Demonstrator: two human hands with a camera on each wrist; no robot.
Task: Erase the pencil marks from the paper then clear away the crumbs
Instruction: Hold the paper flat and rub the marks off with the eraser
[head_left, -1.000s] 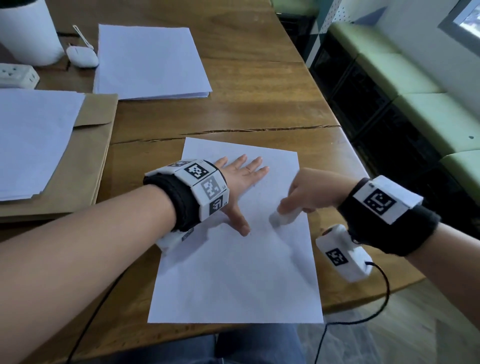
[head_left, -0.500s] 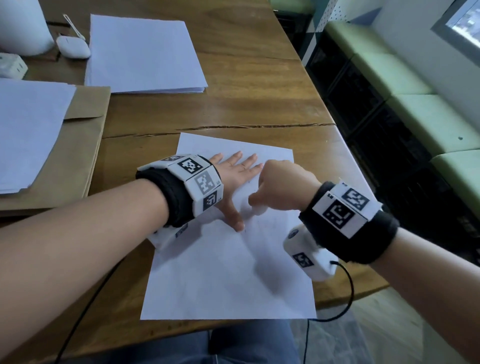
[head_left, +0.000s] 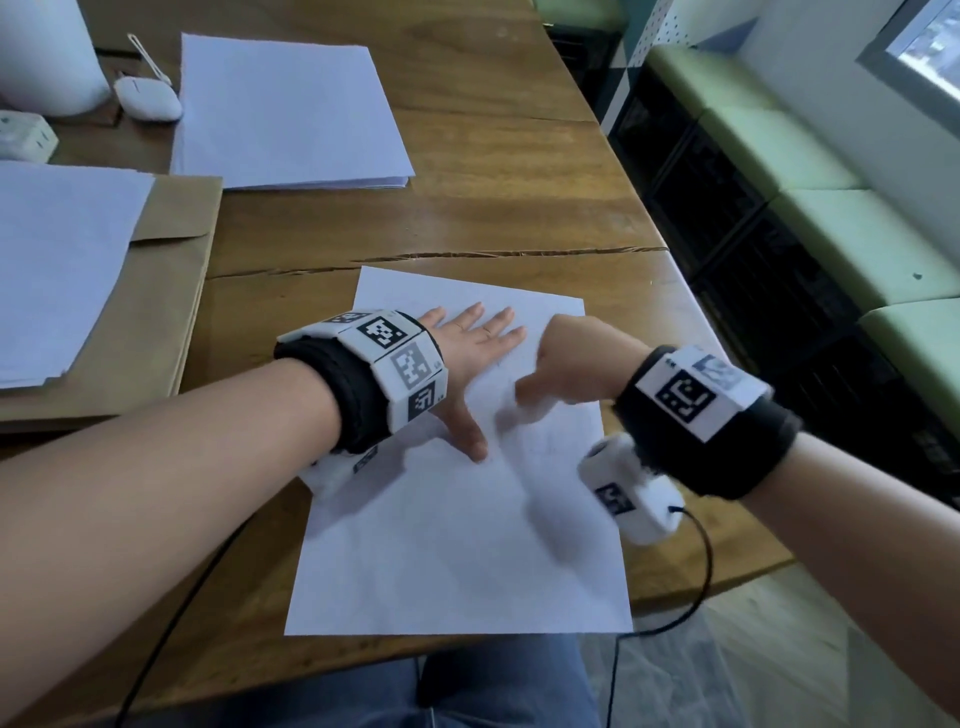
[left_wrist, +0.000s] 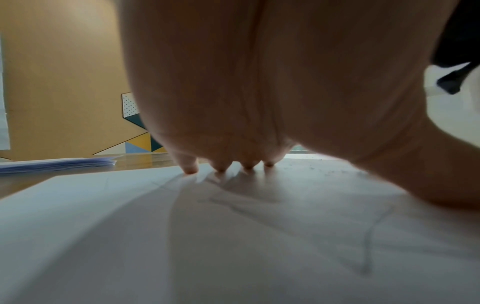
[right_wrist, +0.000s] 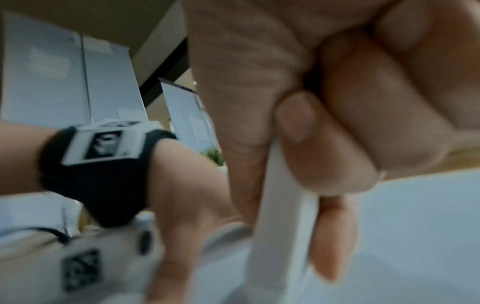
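Observation:
A white paper sheet (head_left: 457, 545) lies on the wooden table (head_left: 493, 208) near its front edge. My left hand (head_left: 475, 348) presses flat on the sheet's upper part, fingers spread and straight, fingertips (left_wrist: 191, 169) down on the paper. My right hand (head_left: 566, 364) grips a white eraser (head_left: 519, 410), its tip on the sheet just right of the left thumb. The right wrist view shows the eraser (right_wrist: 283, 226) pinched between thumb and curled fingers. Faint pencil lines (left_wrist: 366, 246) cross the paper, and small dark crumbs (left_wrist: 324, 168) lie near the fingers.
A stack of white paper (head_left: 291, 109) lies at the back. A brown envelope (head_left: 171, 291) under more sheets (head_left: 57, 270) sits at left. A white case (head_left: 148, 98), a white cylinder (head_left: 47, 52) and a power strip (head_left: 23, 135) stand far left. Green benches (head_left: 831, 223) flank the right.
My right hand has carried the eraser left across the sheet, close to the left thumb, and is blurred with motion now. The left hand stays flat on the paper.

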